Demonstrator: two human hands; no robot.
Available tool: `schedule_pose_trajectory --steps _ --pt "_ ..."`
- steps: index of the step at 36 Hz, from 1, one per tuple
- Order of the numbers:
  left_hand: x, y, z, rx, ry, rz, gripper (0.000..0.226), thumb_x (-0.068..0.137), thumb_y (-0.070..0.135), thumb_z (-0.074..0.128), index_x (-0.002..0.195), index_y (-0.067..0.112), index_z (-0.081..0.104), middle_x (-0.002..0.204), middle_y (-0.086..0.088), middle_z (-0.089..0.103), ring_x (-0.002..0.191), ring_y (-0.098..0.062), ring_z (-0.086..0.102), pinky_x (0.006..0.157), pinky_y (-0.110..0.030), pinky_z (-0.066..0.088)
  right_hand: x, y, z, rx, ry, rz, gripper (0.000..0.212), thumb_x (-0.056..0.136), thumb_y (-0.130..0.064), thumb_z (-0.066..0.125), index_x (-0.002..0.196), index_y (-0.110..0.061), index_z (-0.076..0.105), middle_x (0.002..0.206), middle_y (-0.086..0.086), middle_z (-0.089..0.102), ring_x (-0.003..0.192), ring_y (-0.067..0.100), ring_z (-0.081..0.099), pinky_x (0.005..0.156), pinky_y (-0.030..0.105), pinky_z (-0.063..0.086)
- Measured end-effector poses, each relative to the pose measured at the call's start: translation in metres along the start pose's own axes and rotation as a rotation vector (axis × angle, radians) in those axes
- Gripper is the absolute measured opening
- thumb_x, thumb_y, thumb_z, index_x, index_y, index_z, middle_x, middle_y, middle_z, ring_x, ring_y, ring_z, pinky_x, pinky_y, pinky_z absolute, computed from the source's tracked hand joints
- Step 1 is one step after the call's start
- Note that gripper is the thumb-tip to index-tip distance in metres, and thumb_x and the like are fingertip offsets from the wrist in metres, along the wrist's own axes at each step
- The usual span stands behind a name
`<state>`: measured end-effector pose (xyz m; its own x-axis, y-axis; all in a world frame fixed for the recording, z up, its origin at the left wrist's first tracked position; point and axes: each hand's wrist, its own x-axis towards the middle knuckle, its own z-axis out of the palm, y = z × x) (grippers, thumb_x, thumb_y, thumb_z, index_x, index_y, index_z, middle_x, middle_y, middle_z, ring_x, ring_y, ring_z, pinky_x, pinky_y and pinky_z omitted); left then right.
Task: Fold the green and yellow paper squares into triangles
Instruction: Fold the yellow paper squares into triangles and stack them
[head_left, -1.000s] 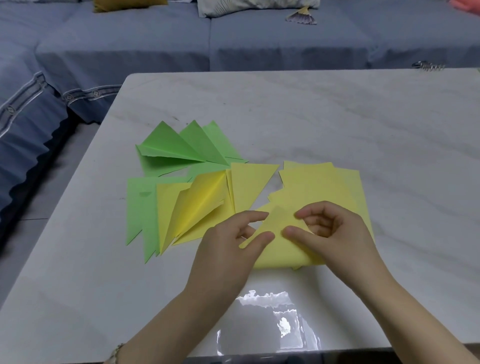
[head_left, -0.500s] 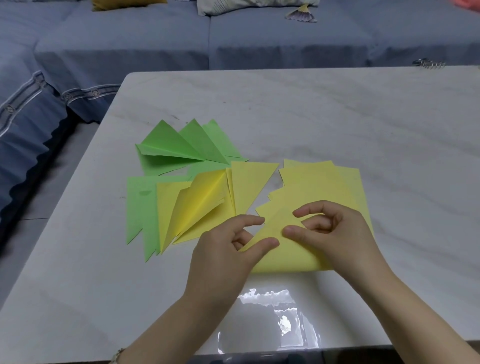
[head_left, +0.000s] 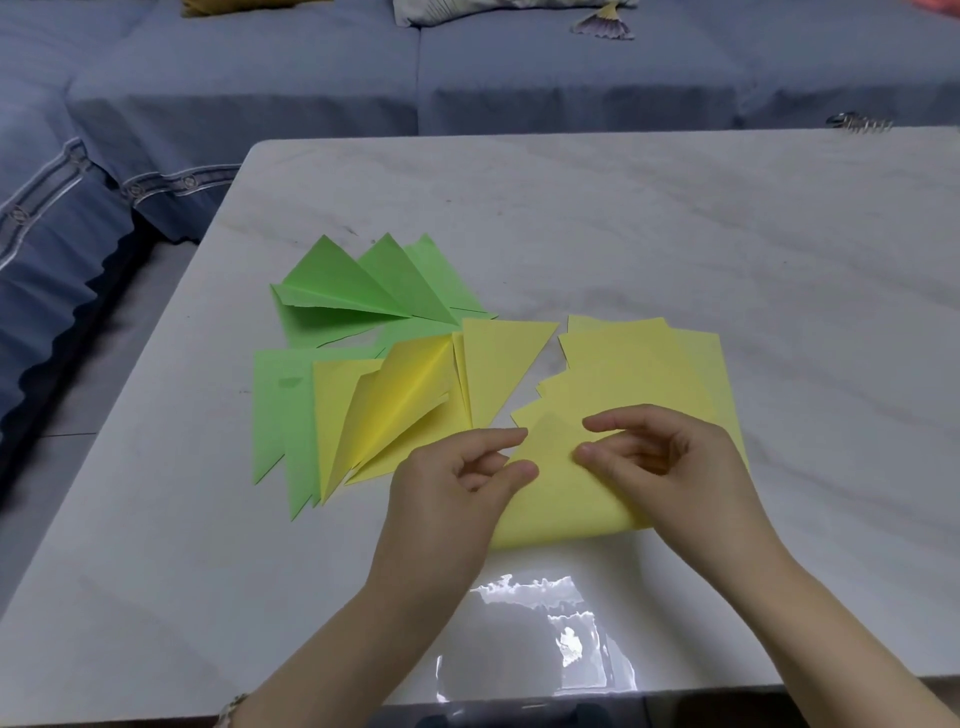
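A stack of yellow paper squares (head_left: 639, 364) lies on the marble table (head_left: 623, 218). Its top sheet (head_left: 558, 499) is bent over on itself, the near edge forming a soft roll. My left hand (head_left: 457, 483) pinches the sheet's left corner between thumb and forefinger. My right hand (head_left: 670, 462) pinches the sheet near its middle, thumb below and forefinger above. Folded yellow triangles (head_left: 395, 400) lie to the left of the stack. Several folded green triangles (head_left: 358, 286) fan out behind and left of them.
A blue sofa (head_left: 467, 78) runs behind the table and down its left side. A small metal object (head_left: 857, 123) lies at the table's far right edge. A bright reflection (head_left: 540, 623) glares on the table's near edge.
Both hands have shifted slightly away from me along the top yellow sheet, and its folded-over corner has moved up with them. The folded triangles have not moved.
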<state>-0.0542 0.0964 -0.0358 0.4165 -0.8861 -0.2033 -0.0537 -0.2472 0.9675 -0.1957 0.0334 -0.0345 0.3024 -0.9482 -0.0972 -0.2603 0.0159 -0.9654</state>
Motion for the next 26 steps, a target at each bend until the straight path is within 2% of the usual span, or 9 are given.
schedule_pose_trajectory --steps 3,8,12,20,26 --pt "0.0015 -0.0005 -0.0015 0.007 0.001 0.002 0.03 0.075 0.009 0.075 0.077 0.037 0.068 0.066 0.007 0.061 0.053 0.008 0.054 0.057 -0.001 0.038 0.0001 0.0017 -0.0019 -0.018 -0.008 -0.015 0.026 0.072 -0.003 0.075 0.069 -0.028 0.069 0.061 -0.011 0.068 0.059 0.004 0.058 0.059 0.006 0.044" --pt "0.0021 0.0009 -0.0019 0.025 -0.005 0.018 0.029 0.075 0.01 0.074 0.077 0.039 0.068 0.07 0.004 0.063 0.054 0.008 0.053 0.058 -0.001 0.038 -0.0002 0.0014 -0.0013 -0.048 0.011 -0.029 0.025 0.072 -0.006 0.075 0.068 -0.031 0.07 0.072 -0.015 0.071 0.064 -0.001 0.061 0.061 0.004 0.043" --pt "0.0017 0.0024 -0.0014 0.03 -0.012 0.021 0.029 0.076 0.01 0.074 0.077 0.038 0.067 0.066 0.007 0.061 0.051 0.008 0.051 0.057 0.0 0.037 0.0 0.0 -0.0017 -0.031 0.016 -0.027 0.027 0.071 -0.004 0.075 0.068 -0.03 0.07 0.07 -0.014 0.071 0.061 -0.003 0.06 0.06 0.003 0.042" --pt "0.0013 0.0022 -0.0006 0.017 -0.003 0.025 0.027 0.075 0.01 0.075 0.077 0.036 0.068 0.066 0.004 0.06 0.049 0.006 0.05 0.056 -0.001 0.038 0.0001 0.0023 -0.0035 -0.047 -0.044 -0.053 0.029 0.074 -0.004 0.072 0.073 -0.032 0.07 0.07 -0.028 0.067 0.071 -0.011 0.062 0.065 0.002 0.041" --pt "0.0 0.003 0.0001 -0.01 0.01 0.031 0.024 0.075 0.01 0.074 0.079 0.033 0.07 0.066 0.009 0.064 0.053 0.009 0.055 0.058 0.0 0.038 0.0008 0.0009 -0.0034 -0.032 -0.074 -0.068 0.026 0.077 -0.003 0.069 0.075 -0.03 0.071 0.077 -0.028 0.068 0.072 -0.011 0.062 0.065 0.002 0.041"
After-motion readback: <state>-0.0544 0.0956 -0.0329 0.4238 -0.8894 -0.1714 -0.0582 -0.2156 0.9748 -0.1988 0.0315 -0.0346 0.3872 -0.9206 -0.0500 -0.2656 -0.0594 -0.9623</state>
